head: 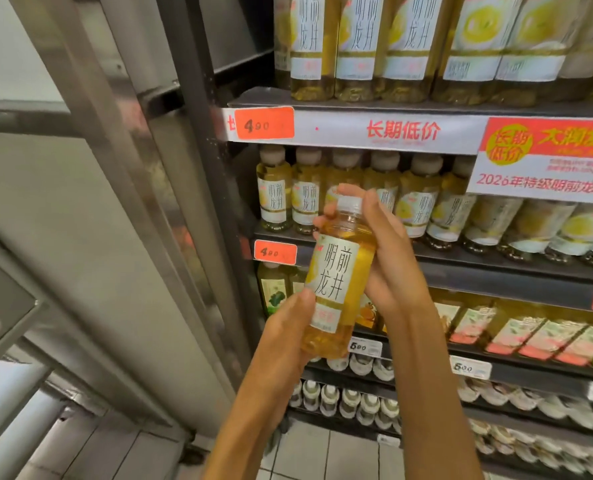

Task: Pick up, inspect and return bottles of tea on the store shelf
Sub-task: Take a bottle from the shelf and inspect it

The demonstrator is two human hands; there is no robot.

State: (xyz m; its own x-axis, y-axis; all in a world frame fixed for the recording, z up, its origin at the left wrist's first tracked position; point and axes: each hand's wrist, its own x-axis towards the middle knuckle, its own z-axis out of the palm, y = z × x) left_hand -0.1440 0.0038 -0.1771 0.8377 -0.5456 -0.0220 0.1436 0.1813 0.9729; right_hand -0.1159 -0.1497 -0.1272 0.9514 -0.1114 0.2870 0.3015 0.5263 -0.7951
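Centre of frame: a tea bottle (338, 282), cap tilted up and to the right, held before the store shelf (426, 258). The left hand (284, 337) grips its base; the right hand (388, 251) curls round neck and shoulder. The row it likely returns to lies just behind, upper right.

Held bottle (336, 282) — label reads 明前龙井. Shelf strip (402, 130) above it: 长期低价 in red. Orange tag (264, 123) left of that strip: 4.90. Promotional sign (544, 161) right of the strip — 2026年特级明前龙井, remainder blurred. White tags (365, 347) below the bottle: 5.00.
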